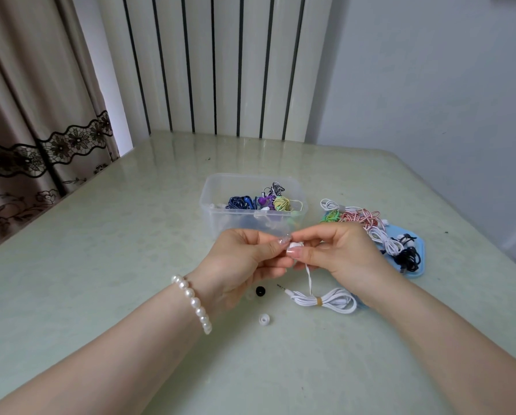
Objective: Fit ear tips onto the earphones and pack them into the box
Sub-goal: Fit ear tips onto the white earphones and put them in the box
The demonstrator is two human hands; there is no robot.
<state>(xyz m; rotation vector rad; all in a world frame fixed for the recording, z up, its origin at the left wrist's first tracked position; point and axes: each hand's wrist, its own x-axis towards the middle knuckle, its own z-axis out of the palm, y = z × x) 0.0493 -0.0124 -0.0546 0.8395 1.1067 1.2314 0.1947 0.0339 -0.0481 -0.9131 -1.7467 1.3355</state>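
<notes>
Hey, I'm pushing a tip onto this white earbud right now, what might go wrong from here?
The white earbud is pinched small between the left hand and right hand, so the tip might pop off and fly. The loose white ear tip and black ear tip lie under your left wrist and may get knocked away. The dangling cable could snag.

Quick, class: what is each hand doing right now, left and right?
Left hand: fingers pinch the white earbud.
Right hand: thumb and fingers pinch the same earbud; its white cable hangs to the table.
</notes>
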